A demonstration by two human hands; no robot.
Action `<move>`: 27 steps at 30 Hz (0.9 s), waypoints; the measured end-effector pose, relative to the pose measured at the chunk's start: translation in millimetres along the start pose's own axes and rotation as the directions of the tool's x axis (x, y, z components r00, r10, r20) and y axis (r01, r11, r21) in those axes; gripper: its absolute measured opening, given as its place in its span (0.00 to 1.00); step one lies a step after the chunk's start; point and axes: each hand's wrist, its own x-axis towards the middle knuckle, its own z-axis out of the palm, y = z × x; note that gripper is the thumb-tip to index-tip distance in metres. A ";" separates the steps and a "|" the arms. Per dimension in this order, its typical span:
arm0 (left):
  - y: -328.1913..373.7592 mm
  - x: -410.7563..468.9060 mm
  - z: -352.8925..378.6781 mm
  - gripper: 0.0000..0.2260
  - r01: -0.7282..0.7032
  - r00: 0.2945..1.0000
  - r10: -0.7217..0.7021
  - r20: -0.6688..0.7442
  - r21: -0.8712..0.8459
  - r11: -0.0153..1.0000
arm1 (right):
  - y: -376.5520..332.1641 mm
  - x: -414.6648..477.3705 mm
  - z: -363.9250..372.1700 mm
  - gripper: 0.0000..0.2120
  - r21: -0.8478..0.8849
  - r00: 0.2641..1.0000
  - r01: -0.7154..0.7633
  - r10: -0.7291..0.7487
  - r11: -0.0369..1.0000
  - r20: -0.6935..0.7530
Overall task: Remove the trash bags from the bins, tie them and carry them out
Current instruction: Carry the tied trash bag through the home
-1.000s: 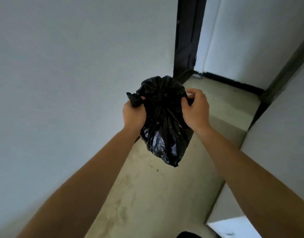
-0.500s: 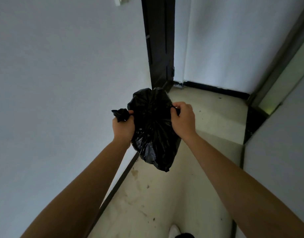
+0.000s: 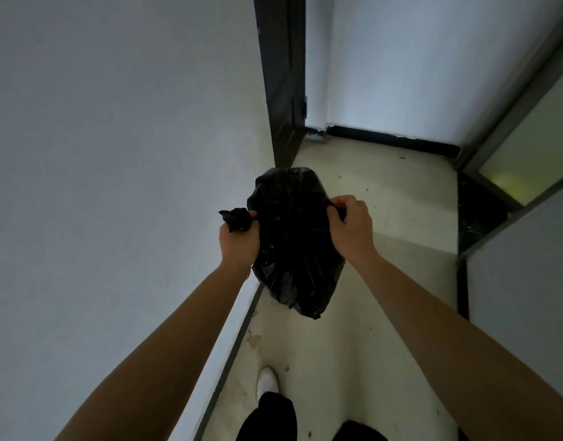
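Note:
A black trash bag [image 3: 294,243] hangs in the air in front of me over a pale floor, its bottom tip pointing down. My left hand [image 3: 240,243] grips a bunched, twisted flap of the bag's top at its left side, and a short tail of plastic sticks out past the fist. At the bag's right side, my right hand [image 3: 350,227] pinches another flap of its top between curled fingers and thumb. Both arms reach forward at chest height. No bin is in view.
A narrow corridor runs ahead, with a white wall [image 3: 114,186] close on the left. A dark door frame [image 3: 283,74] stands ahead, and a black baseboard [image 3: 391,140] runs along the far wall. At the right is a grey-framed doorway [image 3: 509,154]. My white shoe [image 3: 267,381] is below.
I have walked forward along the corridor, so the door frame and the far wall are nearer. Both hands keep their hold on the bag's top flaps, and the bag hangs as before.

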 end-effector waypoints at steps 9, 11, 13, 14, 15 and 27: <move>-128.9 115.4 40.0 0.07 0.195 0.973 -0.213 0.087 0.178 0.964 | 125.9 39.6 110.4 0.07 -0.080 0.972 -0.231 0.233 0.970 0.026; -186.6 141.1 49.9 0.09 0.261 0.957 -0.279 0.072 0.198 0.945 | 177.8 40.0 148.8 0.07 -0.083 0.953 -0.293 0.298 0.953 0.061; -250.2 167.9 57.1 0.10 0.331 0.938 -0.346 0.035 0.212 0.920 | 233.5 38.5 191.4 0.07 -0.093 0.934 -0.331 0.340 0.939 0.107; -283.8 178.9 60.0 0.10 0.365 0.926 -0.377 0.014 0.222 0.904 | 261.5 34.9 212.1 0.07 -0.109 0.927 -0.338 0.351 0.935 0.132; -317.1 188.7 62.0 0.10 0.395 0.915 -0.404 -0.011 0.235 0.888 | 289.0 30.9 232.7 0.07 -0.127 0.921 -0.338 0.356 0.933 0.161; -602.4 257.7 54.6 0.07 0.587 0.809 -0.540 -0.231 0.354 0.729 | 503.7 -16.1 417.6 0.11 -0.355 0.750 -0.350 0.487 0.867 0.449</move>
